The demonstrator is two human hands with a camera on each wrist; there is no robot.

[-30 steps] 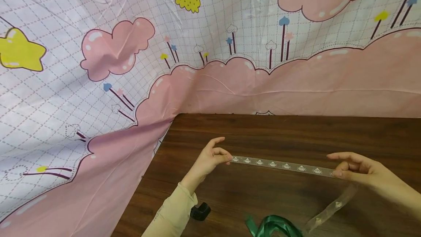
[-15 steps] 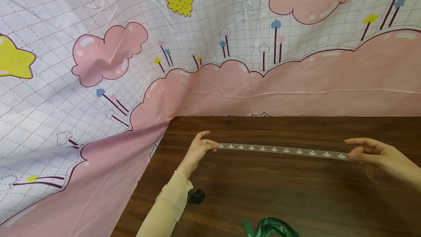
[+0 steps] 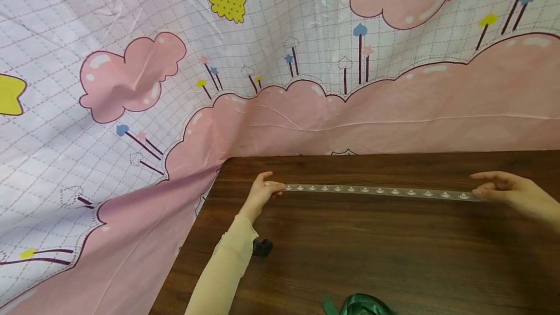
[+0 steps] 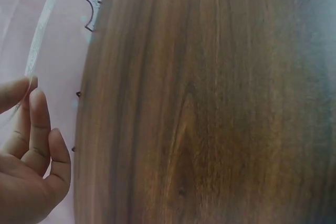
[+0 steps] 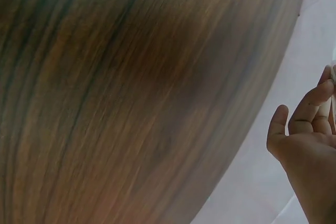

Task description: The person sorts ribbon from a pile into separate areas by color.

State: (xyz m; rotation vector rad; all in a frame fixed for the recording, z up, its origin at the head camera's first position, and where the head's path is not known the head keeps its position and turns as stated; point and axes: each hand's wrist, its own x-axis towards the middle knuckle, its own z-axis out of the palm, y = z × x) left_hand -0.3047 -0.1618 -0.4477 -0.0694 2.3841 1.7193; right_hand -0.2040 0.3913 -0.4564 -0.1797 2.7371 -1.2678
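Note:
A sheer ribbon (image 3: 365, 190) printed with a row of white diamond-like motifs stretches nearly straight between the two hands above the table. Its left end is pinched between thumb and finger of the left hand (image 3: 261, 192). Farther right, the right hand (image 3: 509, 191) pinches the ribbon with thumb and fingertips, its index finger extended. In the left wrist view the pale ribbon (image 4: 44, 22) runs upward from the pinching fingers (image 4: 39, 114). The right wrist view catches the right hand (image 5: 310, 129) at its edge, with only a sliver of ribbon there.
A coil of green satin ribbon (image 3: 363, 305) lies at the near edge of view on the dark wooden table (image 3: 372, 247). A black device (image 3: 262, 247) sits by the left sleeve (image 3: 223, 266). A pink and white printed cloth (image 3: 271, 130) hangs behind and to the left.
The hands have moved apart and away from the body, so a longer stretch of ribbon shows between them. The loose tail that hung below the right hand is out of sight.

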